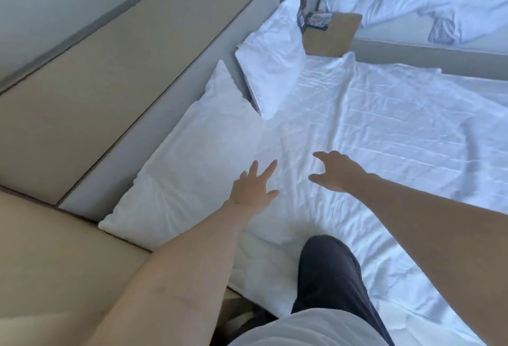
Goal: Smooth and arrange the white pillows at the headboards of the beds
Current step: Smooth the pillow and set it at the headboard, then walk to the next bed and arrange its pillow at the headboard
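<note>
Head view: both hands spread, left hand over near pillow, right hand above sheet.

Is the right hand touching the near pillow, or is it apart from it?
Apart. The head view shows the right hand over the wrinkled sheet, with sheet visible between it and the near pillow.
</note>
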